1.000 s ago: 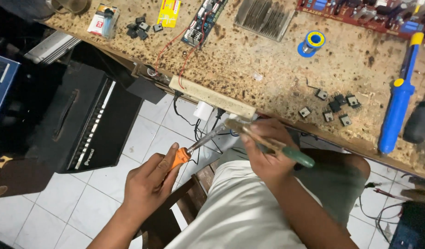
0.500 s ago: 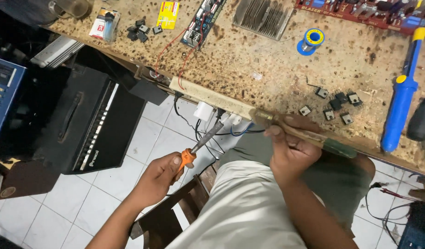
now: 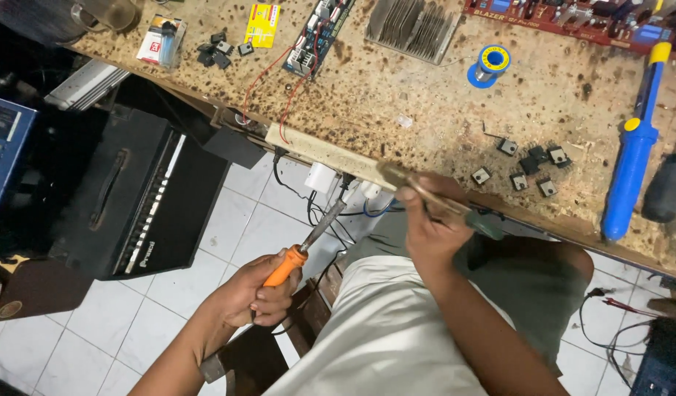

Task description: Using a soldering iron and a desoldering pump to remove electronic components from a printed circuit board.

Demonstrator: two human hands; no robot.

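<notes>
My left hand (image 3: pixel 251 293) grips a soldering iron by its orange handle (image 3: pixel 285 266); its metal shaft points up and right toward the bench edge. My right hand (image 3: pixel 426 220) is closed around a thin brass-coloured tool with a green handle (image 3: pixel 479 224), whose tip lies at the front edge of the spotted workbench (image 3: pixel 426 95). Both hands are just below that edge, above my lap in a white shirt.
On the bench lie a green circuit board (image 3: pixel 317 37), a finned heatsink (image 3: pixel 411 26), a solder spool (image 3: pixel 490 62), several black transistors (image 3: pixel 528 167), a blue screwdriver (image 3: pixel 635 154) and a red board (image 3: pixel 572 18). A black amplifier (image 3: pixel 143 198) stands on the tiled floor.
My right hand has shifted right along the bench edge with the green-handled tool. My left hand with the soldering iron has stayed low and moved little.
</notes>
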